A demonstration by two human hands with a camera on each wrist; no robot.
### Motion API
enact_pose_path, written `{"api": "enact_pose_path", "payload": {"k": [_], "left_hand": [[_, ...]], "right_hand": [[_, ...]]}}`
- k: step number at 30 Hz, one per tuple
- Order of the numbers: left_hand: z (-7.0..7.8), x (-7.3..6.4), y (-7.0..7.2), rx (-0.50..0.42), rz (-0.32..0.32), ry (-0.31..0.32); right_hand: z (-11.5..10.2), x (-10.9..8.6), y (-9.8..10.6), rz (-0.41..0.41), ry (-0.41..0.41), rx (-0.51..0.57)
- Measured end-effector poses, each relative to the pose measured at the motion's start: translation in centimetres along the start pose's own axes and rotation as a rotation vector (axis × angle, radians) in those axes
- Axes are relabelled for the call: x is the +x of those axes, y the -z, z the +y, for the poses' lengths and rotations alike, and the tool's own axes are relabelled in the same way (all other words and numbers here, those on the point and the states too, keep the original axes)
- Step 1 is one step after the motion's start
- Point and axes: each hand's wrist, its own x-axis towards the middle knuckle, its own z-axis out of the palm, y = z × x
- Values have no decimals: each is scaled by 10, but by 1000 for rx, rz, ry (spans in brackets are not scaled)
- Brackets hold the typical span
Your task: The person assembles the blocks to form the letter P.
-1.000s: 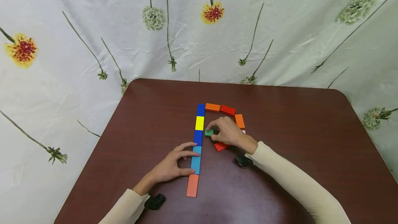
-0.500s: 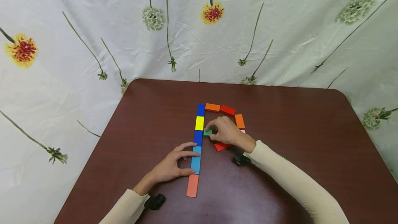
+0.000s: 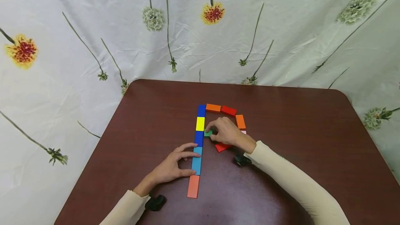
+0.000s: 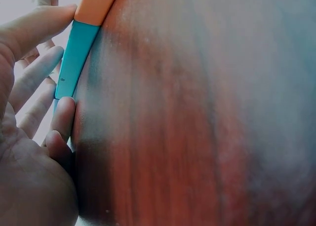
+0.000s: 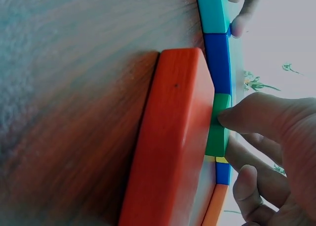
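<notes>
My right hand point(image 3: 229, 131) pinches a small green block point(image 3: 207, 134) between thumb and fingers, right at the side of a straight row of blocks. In the right wrist view the green block point(image 5: 216, 127) lies near a dark blue block point(image 5: 218, 63). My left hand point(image 3: 170, 166) rests along the row's left side, fingers spread and fairly straight. Its thumb and fingertips touch the light blue block point(image 3: 197, 165), the index finger reaching the lower end of the dark blue block point(image 3: 199, 139). The thumb tip is near the salmon block point(image 3: 193, 187), orange-looking in the left wrist view.
Farther up the row are a yellow block point(image 3: 200, 124) and another blue block point(image 3: 201, 110). From its top curve an orange block point(image 3: 213, 108), a red one point(image 3: 229, 110) and another orange one point(image 3: 240, 122). A pink block and a red block point(image 3: 222, 147) are partly hidden by my right hand.
My right hand has slid the green block a little to the left, up to the straight row. The left hand stays in place.
</notes>
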Motion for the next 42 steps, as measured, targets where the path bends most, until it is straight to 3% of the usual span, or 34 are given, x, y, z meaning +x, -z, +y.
{"api": "enact_pose_path", "payload": {"k": [21,27,37,42], "left_hand": [[0,-1,-1,0,3,1],[-1,-1,-1,4,3,-7],[0,0,0,15,0,0],[0,0,0,15,0,7]], "right_hand": [[-3,-2,6,-23,13,-10],[0,-7,17,-38,8,75],[15,-23,33,-178,2,257],[24,-31,43,-136,-8,342]]}}
